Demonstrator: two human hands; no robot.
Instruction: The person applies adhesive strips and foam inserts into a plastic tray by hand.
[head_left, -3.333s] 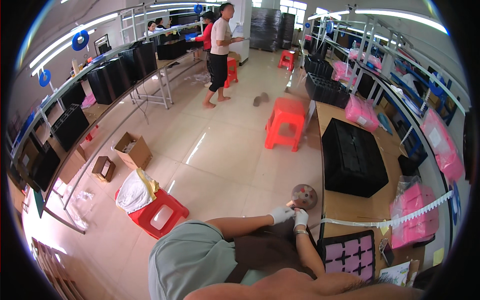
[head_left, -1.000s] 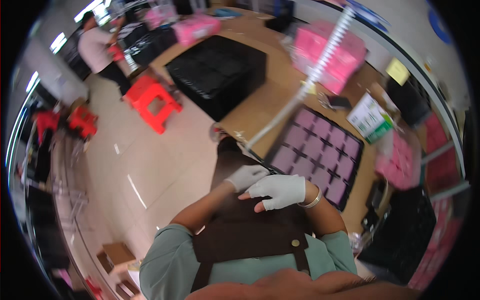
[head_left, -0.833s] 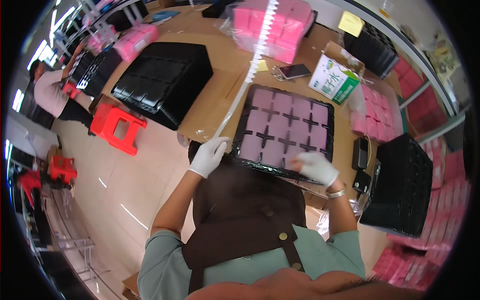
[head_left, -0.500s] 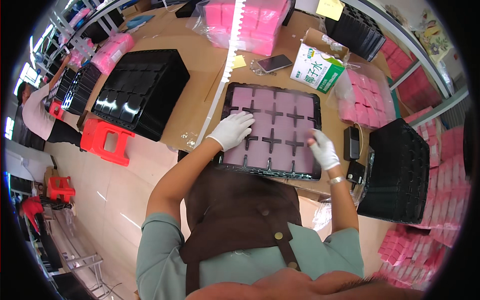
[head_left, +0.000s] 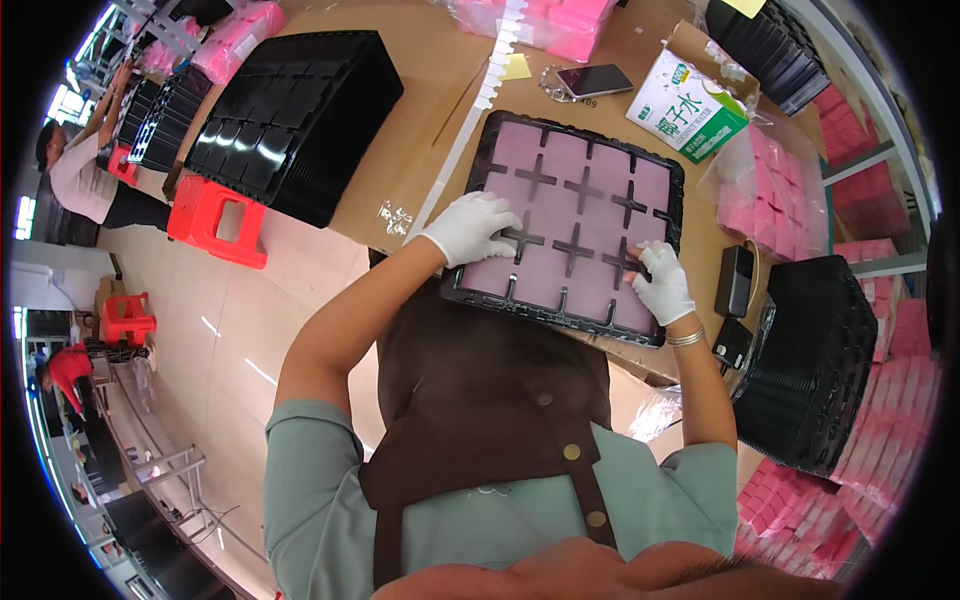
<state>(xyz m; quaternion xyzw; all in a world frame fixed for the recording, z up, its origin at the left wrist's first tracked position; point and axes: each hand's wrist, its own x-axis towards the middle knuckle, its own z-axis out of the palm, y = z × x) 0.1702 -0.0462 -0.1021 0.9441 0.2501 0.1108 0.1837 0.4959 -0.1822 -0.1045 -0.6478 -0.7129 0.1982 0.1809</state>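
Observation:
In front of me lies a square black plastic tray [head_left: 676, 215] with cross-shaped dividers. Flat pink pads [head_left: 553, 233] fill its compartments. My left hand [head_left: 472, 230], in a white glove, rests over the tray's left edge, its fingers stretched and slightly bent onto a pad near the front left. My right hand [head_left: 664, 286], gloved in white with bare fingertips, is over the right side of the tray. Its fingers are bent but apart, the tips touching near a divider and pad. Neither hand shows anything held.
A tall stack of black trays [head_left: 290, 120] stands left, another stack [head_left: 815, 360] right. Beyond the tray are a phone [head_left: 596, 81], a green-white carton [head_left: 690, 105] and bagged pink pads [head_left: 770, 190]. A black device [head_left: 735, 281] lies right. A red stool [head_left: 218, 220] stands left; a person [head_left: 85, 180] works farther off.
My right hand has come in from the tray's right edge onto its pads. My left hand has slid toward the front left, fingers now bent. The whole view has shifted, and the tray appears tilted.

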